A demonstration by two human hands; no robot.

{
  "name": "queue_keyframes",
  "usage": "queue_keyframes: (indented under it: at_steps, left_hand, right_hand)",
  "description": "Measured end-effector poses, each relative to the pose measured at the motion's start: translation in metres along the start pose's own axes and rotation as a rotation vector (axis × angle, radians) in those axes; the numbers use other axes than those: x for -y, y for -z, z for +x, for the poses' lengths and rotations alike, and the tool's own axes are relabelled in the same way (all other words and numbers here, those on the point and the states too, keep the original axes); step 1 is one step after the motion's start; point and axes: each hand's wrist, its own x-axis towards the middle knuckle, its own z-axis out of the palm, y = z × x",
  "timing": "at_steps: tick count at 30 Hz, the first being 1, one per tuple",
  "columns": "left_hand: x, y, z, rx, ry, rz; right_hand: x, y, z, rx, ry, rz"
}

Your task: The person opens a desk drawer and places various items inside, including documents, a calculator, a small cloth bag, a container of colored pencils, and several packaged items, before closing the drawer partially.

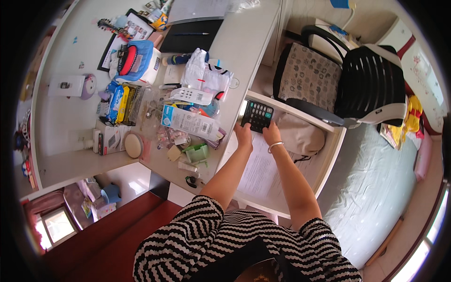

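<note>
A black calculator [257, 114] lies on a pull-out white shelf [324, 162], at the far end of a printed white paper sheet [260, 168]. My left hand [243, 135] grips the calculator's near left edge. My right hand [271, 134], with a silver bangle on the wrist, holds its near right corner. Both forearms stretch out over the paper.
The white desk [70, 117] to the left is crowded with packets, a tissue pack [114, 101], a blue and red pouch [134, 58], white bags and a black notebook [190, 35]. A black chair [338, 80] with a patterned cushion stands at the right, beside a bed [371, 188].
</note>
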Motion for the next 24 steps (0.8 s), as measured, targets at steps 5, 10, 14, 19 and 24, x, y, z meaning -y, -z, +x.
queue_keyframes:
  at_steps: [5,10,14,19,24]
  left_hand:
    - [-0.009,0.012,0.012,0.21,0.159,0.044]
    - [-0.039,0.02,-0.026,0.308,0.021,0.191]
    - [-0.074,0.042,-0.053,0.524,0.077,-0.152]
    - [-0.163,0.064,-0.018,0.527,-0.098,-0.195]
    - [-0.225,0.08,0.049,0.518,-0.132,-0.148]
  right_hand:
    - [0.005,0.001,-0.003,-0.001,0.003,-0.006]
    - [0.016,0.007,-0.017,-0.05,0.084,0.08]
    - [0.064,0.006,-0.042,-0.056,0.146,0.594]
    - [0.171,0.015,-0.043,0.048,0.262,0.745]
    - [0.237,-0.018,-0.001,0.047,0.38,0.742]
